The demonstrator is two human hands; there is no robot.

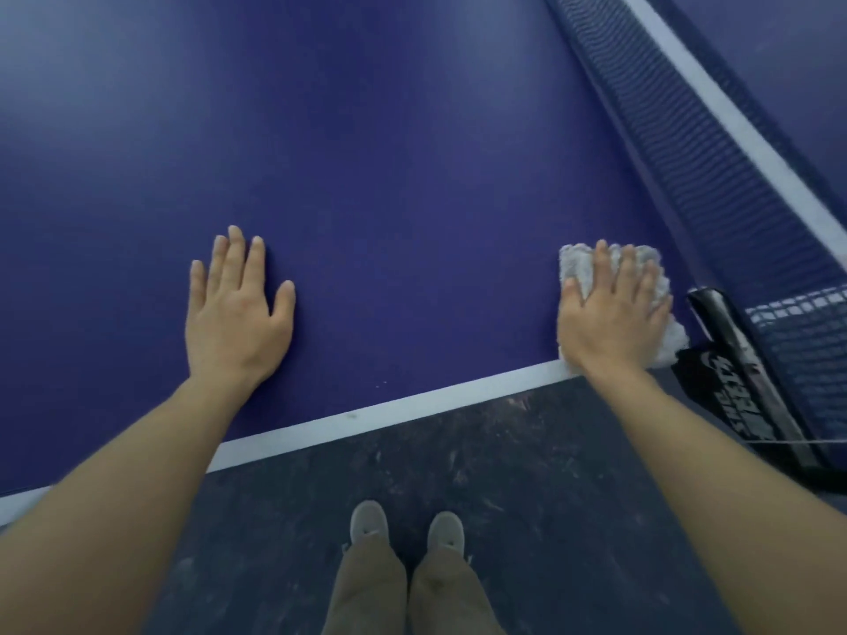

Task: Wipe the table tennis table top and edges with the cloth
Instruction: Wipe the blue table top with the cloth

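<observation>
Filling most of the view, a dark blue table tennis table top (389, 153) with a white painted line along its near edge (366, 417). Below that, a dark grey scuffed floor (527, 488). Along the right side, a dark blue mesh net with a white top band (715, 176), running away toward the upper part of the view, fixed at the table's edge to a black net post with white lettering (742, 359). At the bottom, beige trouser legs (403, 593) and two grey shoes (369, 520) on the floor. On the left, bare left hand (236, 309) laid flat on the blue surface just inside the white line, fingers straight and slightly spread, holding nothing. On the right, bare right hand (616, 313) pressed palm-down on a small white fluffy cloth (660, 286), fingers straight and a little apart. Cloth flat on the table top at the corner between white edge line and net, just beside the net post, showing beyond the fingertips and to the right of the hand.
</observation>
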